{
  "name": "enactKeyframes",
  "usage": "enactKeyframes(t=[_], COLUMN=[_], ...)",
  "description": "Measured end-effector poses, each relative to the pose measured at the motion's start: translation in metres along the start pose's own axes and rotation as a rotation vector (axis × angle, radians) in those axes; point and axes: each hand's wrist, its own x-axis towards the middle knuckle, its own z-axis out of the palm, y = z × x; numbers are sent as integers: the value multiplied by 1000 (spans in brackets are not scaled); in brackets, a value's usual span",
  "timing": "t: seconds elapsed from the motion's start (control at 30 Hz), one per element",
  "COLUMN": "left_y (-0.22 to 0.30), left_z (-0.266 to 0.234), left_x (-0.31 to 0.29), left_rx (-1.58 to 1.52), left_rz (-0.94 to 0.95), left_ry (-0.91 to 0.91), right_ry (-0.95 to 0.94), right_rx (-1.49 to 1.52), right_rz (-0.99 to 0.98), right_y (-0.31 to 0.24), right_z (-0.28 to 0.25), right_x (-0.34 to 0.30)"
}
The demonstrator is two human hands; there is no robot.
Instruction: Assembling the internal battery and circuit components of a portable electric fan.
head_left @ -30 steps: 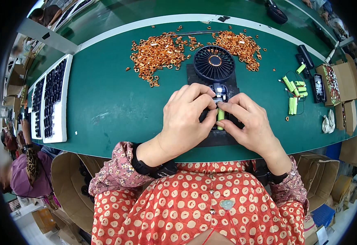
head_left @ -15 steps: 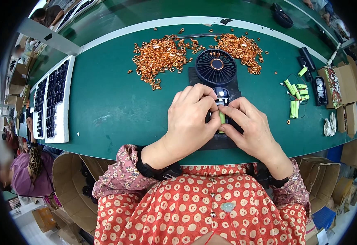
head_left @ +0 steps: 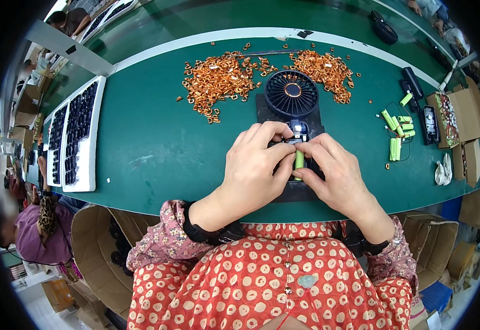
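A dark handheld fan (head_left: pixel 291 94) lies in front of me, its round grille away from me and its handle toward me. The handle is uncovered and shows a small circuit board (head_left: pixel 299 131). In it lies a light green cylindrical battery (head_left: pixel 299 164). My left hand (head_left: pixel 257 164) is closed at the battery's far end, index fingertip by the board; what its fingers pinch is hidden. My right hand (head_left: pixel 336 169) holds the battery from the right, index finger at the far end and thumb at the near part. A black mat (head_left: pixel 289 192) lies under the fan.
Piles of small orange rings (head_left: pixel 220 82) lie behind the fan. On the left are white trays (head_left: pixel 89 159) of dark parts. Several green batteries (head_left: pixel 395 148) with wires, dark casings (head_left: pixel 430 124) and an open cardboard box (head_left: pixel 465 113) are at right. Another person (head_left: pixel 42 234) sits far left.
My left thumb and fingers have drawn back slightly to the left, and more of the battery shows. My right hand stays nearly in place. The whole view has shifted slightly.
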Motion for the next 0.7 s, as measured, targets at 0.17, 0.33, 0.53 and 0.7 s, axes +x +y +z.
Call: enactKeyframes(t=[0.17,0.33,0.53,0.7], left_y=[-5,-12,-17,-55], left_z=[-4,-10,-17,-47], left_x=[-3,-9,-10,3], left_rx=[-130,-188,-275,18], left_rz=[-18,-26,-5,-203], left_ry=[20,-4,-55,136], right_ry=[-90,-138,-80,-73], right_rx=[-56,-91,-79,-75], right_rz=[4,-10,18,29], right_y=[-5,-10,-10,-8], right_z=[-8,-10,-9,-11], right_x=[7,12,6,6])
